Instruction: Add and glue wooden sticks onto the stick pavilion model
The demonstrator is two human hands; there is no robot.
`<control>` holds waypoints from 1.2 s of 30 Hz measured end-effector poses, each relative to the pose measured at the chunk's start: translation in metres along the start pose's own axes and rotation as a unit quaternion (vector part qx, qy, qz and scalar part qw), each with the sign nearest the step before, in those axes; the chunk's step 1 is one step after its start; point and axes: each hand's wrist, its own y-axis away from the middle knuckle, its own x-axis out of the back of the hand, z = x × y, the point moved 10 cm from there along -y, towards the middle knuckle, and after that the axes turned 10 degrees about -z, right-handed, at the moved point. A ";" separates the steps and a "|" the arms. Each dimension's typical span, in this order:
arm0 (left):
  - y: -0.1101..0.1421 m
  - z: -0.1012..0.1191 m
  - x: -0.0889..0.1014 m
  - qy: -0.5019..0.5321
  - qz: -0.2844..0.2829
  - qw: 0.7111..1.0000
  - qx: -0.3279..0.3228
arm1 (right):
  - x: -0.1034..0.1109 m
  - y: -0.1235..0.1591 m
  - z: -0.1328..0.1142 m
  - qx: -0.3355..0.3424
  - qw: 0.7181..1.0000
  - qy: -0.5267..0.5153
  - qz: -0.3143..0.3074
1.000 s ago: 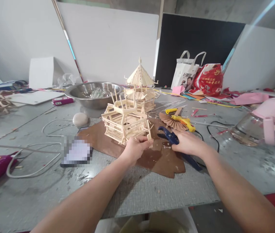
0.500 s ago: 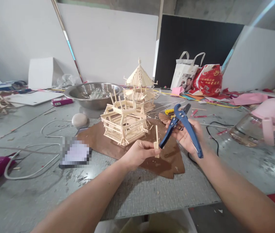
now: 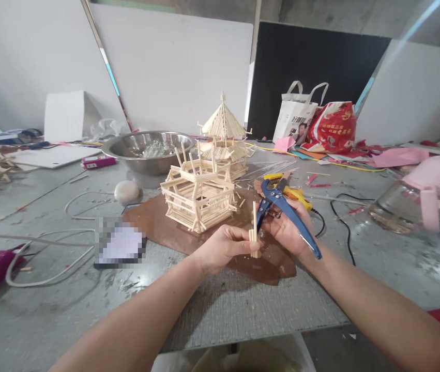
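My left hand [image 3: 225, 249] pinches several short wooden sticks [image 3: 254, 244], one standing taller than the others. My right hand [image 3: 287, 227], palm turned up, holds a blue-handled pipe cutter [image 3: 291, 219] with its handles spread and its jaws pointing away from me. One handle comes close to the sticks; whether they touch I cannot tell. Just beyond my left hand, a six-sided open frame of wooden sticks [image 3: 200, 204] stands on a brown sheet [image 3: 153, 219]. Behind it rises a stick model with a pointed roof [image 3: 223, 121].
A yellow glue gun [image 3: 299, 196] lies behind my right hand, its black cord trailing right. At the back left is a steel bowl [image 3: 142, 163]. A glass jug with a pink lid [image 3: 394, 206] stands right; a phone-like object [image 3: 122, 245], blurred out, lies left.
The cutter has been lifted off the brown sheet in my right hand and turned beside the sticks. My left hand has brought the sticks right and nearer, away from the frame.
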 end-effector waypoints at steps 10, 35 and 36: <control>0.003 0.016 0.015 -0.054 0.068 0.995 -0.052 | -0.028 0.007 0.012 -0.066 0.990 0.001 -0.123; 0.039 0.072 0.033 -0.601 0.353 0.705 -0.129 | -0.023 0.015 -0.028 0.061 0.693 0.716 0.061; 0.038 0.072 0.033 -0.606 0.351 0.702 -0.129 | -0.025 0.015 -0.026 0.057 0.693 0.717 0.055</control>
